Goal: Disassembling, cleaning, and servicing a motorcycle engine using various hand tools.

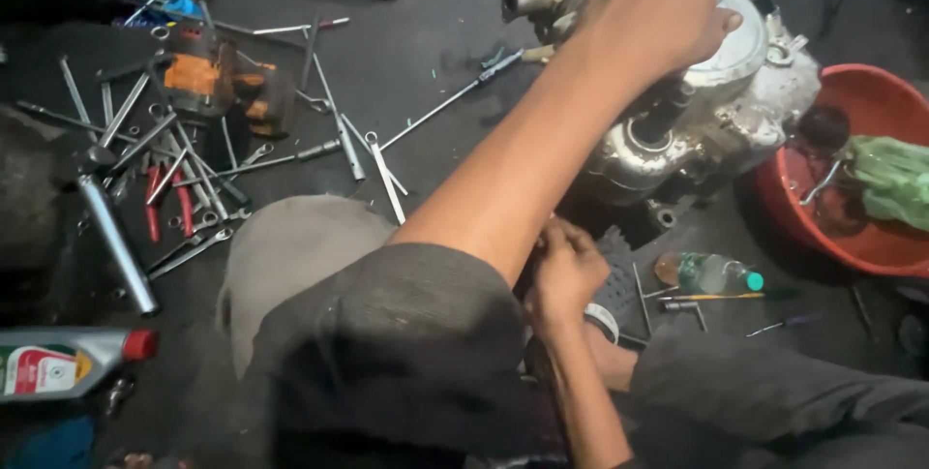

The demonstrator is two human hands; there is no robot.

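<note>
Landmark: the silver engine case [697, 130], lying on the dark floor [426, 53].
My left hand [668, 4]: it lies on top of the engine case, palm down, fingers curled over the round pale cover; my arm crosses the view to reach it.
My right hand [561, 271]: low in front of the engine case, at its near bottom edge, fingers bunched tight together. Whether they pinch anything I cannot tell; it is too dark there.
Red basin [871, 237]: just right of the engine case, with a green cloth [895, 179] lying in it.
Small plastic bottle [706, 272]: on the floor in front of the engine case, lying on its side, green cap pointing right.
Long screwdriver [455, 96]: left of the engine case, its tip pointing away from it.
Spanners and sockets [184, 169]: heaped well to the left of the engine case, with red-handled pliers [169, 203] among them.
Oil bottle [68, 363]: far left and nearer to me than the engine case, lying on its side, red cap.
</note>
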